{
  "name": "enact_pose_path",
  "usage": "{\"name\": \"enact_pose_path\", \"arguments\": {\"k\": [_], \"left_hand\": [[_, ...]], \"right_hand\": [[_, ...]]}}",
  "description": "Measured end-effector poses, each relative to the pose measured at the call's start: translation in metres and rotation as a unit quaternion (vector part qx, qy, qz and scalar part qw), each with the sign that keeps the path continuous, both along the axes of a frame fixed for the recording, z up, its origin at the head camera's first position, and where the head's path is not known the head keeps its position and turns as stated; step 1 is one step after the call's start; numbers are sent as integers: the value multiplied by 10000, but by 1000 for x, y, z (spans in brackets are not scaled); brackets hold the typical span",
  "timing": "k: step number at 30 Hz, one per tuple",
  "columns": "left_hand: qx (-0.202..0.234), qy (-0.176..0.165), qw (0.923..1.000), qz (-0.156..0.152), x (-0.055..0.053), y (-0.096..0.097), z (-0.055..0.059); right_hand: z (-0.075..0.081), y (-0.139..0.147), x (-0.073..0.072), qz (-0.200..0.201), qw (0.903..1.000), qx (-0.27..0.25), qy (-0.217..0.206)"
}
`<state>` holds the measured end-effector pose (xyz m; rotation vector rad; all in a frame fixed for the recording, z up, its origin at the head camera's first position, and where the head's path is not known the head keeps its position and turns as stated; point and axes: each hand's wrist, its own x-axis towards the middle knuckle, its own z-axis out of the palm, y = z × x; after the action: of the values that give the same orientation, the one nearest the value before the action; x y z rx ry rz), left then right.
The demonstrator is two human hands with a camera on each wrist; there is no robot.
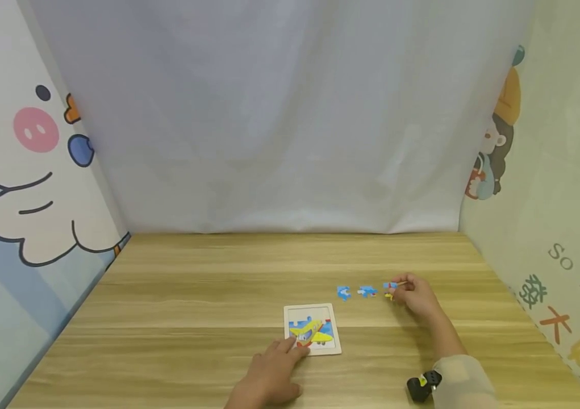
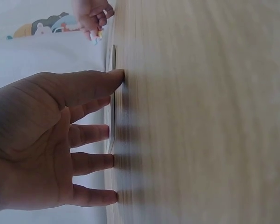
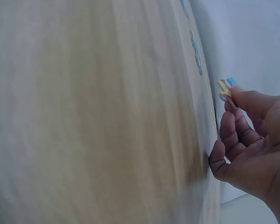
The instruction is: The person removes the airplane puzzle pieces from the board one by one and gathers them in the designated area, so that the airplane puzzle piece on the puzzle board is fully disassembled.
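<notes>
A square puzzle board (image 1: 337, 342) with a pale frame lies on the table, partly filled with a yellow airplane picture; its upper part is bare. My left hand (image 1: 275, 372) rests at its lower left corner, fingers fairly straight, with fingertips on the board and the table. To the right of the board, my right hand (image 1: 417, 295) pinches a blue, yellow and red puzzle piece (image 3: 227, 90) between thumb and fingers. In the right wrist view this piece is tilted and above the tabletop. Two blue puzzle pieces, one nearer the board (image 1: 343, 292) and one beside it (image 1: 367, 291), lie on the table.
The wooden table (image 1: 192, 295) reaches back to a grey-white curtain (image 1: 290, 125). Cartoon-printed walls stand at the left (image 1: 39, 199) and right (image 1: 550, 199). A black device (image 1: 424, 386) sits at the right wrist, by the pale sleeve (image 1: 463, 380).
</notes>
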<state>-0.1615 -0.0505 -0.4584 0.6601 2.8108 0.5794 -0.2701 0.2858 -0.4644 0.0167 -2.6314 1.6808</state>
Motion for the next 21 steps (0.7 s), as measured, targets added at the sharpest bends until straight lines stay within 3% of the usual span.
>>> {"name": "enact_pose_path", "arguments": {"k": [5,21], "left_hand": [[-111,22,9999,-9,-1,0,-2],[-161,111,9998,-22,-1,1,-4]], "right_hand": [[-6,3,-9,-141,9992,358,90],[-18,3,-21,-565,9963,648,-35]]}}
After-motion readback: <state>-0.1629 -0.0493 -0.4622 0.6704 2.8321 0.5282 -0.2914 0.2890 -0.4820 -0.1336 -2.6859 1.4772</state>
